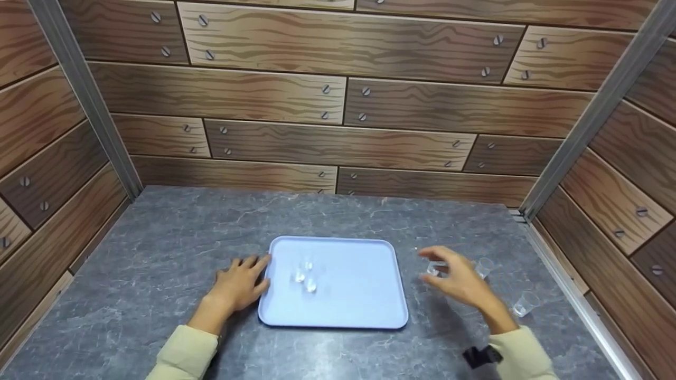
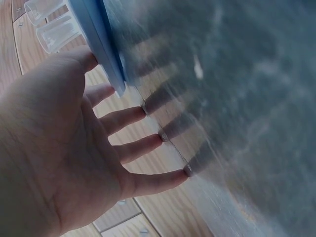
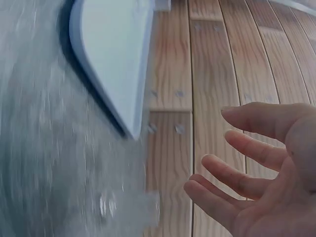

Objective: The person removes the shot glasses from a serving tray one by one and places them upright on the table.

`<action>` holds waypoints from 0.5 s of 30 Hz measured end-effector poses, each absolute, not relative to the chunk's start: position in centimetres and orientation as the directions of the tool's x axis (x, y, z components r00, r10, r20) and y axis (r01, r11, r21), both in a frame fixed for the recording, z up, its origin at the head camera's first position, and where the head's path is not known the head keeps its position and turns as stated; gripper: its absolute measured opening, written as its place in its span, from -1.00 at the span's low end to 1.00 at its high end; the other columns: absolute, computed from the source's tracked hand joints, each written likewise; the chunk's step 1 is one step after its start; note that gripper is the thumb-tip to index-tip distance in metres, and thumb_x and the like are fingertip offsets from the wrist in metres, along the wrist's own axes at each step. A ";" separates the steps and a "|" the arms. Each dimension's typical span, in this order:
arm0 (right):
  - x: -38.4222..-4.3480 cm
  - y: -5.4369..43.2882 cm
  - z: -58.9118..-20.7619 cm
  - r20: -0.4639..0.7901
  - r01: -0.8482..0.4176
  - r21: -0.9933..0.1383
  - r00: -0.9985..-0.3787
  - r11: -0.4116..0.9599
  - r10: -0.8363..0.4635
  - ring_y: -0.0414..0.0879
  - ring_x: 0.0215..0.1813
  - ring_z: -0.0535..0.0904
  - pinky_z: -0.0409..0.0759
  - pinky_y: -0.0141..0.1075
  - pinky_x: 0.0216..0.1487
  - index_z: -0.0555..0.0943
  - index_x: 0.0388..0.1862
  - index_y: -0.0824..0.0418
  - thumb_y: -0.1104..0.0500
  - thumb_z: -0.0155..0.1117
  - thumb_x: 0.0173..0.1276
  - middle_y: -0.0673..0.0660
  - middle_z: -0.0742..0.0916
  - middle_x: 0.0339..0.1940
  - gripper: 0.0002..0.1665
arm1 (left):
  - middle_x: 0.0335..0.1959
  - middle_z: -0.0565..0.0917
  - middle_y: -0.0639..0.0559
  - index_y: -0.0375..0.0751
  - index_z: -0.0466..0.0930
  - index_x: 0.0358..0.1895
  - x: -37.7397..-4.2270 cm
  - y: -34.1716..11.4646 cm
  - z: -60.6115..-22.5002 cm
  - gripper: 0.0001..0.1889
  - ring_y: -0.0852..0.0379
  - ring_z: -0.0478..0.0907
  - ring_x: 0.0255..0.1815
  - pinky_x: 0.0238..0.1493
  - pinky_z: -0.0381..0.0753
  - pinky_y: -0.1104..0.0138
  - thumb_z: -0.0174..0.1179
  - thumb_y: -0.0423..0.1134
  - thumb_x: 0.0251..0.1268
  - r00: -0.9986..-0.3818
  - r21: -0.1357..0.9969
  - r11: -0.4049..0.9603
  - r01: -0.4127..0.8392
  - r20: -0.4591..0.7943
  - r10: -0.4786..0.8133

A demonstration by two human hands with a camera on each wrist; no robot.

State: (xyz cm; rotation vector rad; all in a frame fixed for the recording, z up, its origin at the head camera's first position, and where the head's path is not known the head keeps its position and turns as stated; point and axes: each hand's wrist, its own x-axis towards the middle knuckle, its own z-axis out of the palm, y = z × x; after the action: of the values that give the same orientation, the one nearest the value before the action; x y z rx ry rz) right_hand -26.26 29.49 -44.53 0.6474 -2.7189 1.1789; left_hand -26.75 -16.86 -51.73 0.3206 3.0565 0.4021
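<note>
A light-blue tray (image 1: 354, 285) lies on the table with three small clear cups (image 1: 310, 285) standing in its left half. My left hand (image 1: 237, 285) is at the tray's left edge, fingers spread and thumb against the rim; its fingertips rest on the tabletop in the left wrist view. To the right of the tray, my right hand (image 1: 455, 275) hovers with fingers apart and loosely bent, holding nothing. Beside its fingers, partly covered, is another clear cup (image 1: 433, 268). A blurred clear cup (image 3: 131, 207) shows below the tray corner in the right wrist view.
Behind the right hand stands a clear cup (image 1: 483, 267), and one more clear cup (image 1: 526, 304) is nearer the right edge. Wood-patterned walls (image 1: 338, 100) with metal corner posts (image 1: 586, 116) enclose the grey marbled table (image 1: 174, 237) at the back and sides.
</note>
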 end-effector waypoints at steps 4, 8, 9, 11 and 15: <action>-26.7 27.2 -44.7 0.259 -0.462 -0.662 -0.880 0.591 -0.398 0.31 0.20 0.64 0.65 0.08 0.23 0.63 0.17 0.39 0.35 0.47 0.26 0.34 0.71 0.15 -0.51 | 0.49 0.43 -0.27 -0.01 0.29 0.58 -26.8 -16.8 -51.6 -0.40 -0.43 0.36 0.45 0.13 0.40 -0.50 0.06 0.02 0.57 -0.977 0.258 0.945 0.200 -0.013 0.211; -27.2 24.9 -44.5 0.239 -0.488 -0.658 -0.858 0.574 -0.455 0.32 0.20 0.65 0.66 0.10 0.22 0.63 0.17 0.36 0.33 0.45 0.29 0.34 0.71 0.16 -0.54 | 0.49 0.44 -0.28 -0.02 0.30 0.58 -26.7 -16.9 -51.6 -0.40 -0.43 0.37 0.45 0.12 0.41 -0.50 0.06 0.02 0.57 -0.978 0.257 0.946 0.200 -0.007 0.208; -27.3 24.4 -44.5 0.232 -0.490 -0.659 -0.854 0.570 -0.466 0.32 0.20 0.65 0.66 0.09 0.22 0.64 0.16 0.34 0.32 0.45 0.29 0.33 0.71 0.16 -0.55 | 0.48 0.45 -0.28 -0.03 0.31 0.58 -26.7 -17.0 -51.6 -0.40 -0.43 0.37 0.44 0.11 0.41 -0.50 0.06 0.01 0.57 -0.978 0.256 0.946 0.201 -0.005 0.209; -27.7 23.3 -44.6 0.222 -0.502 -0.664 -0.840 0.554 -0.496 0.34 0.19 0.66 0.67 0.10 0.21 0.64 0.15 0.36 0.31 0.45 0.29 0.36 0.71 0.15 -0.56 | 0.48 0.45 -0.28 -0.03 0.31 0.57 -26.7 -16.9 -51.7 -0.41 -0.42 0.38 0.43 0.09 0.43 -0.50 0.06 0.01 0.56 -0.978 0.254 0.946 0.204 -0.002 0.211; -28.2 21.3 -45.2 0.196 -0.502 -0.699 -0.819 0.509 -0.539 0.39 0.18 0.66 0.66 0.14 0.20 0.64 0.13 0.37 0.32 0.43 0.28 0.39 0.72 0.14 -0.57 | 0.46 0.46 -0.29 -0.04 0.32 0.56 -26.7 -16.8 -51.7 -0.41 -0.42 0.39 0.42 0.10 0.44 -0.49 0.07 0.01 0.56 -0.976 0.250 0.945 0.210 0.003 0.216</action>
State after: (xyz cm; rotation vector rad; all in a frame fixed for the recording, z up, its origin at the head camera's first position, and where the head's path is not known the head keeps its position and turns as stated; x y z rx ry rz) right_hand -28.16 21.34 -45.16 0.9568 -2.7692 1.2583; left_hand -26.71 -16.80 -51.73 0.3366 3.0738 0.3909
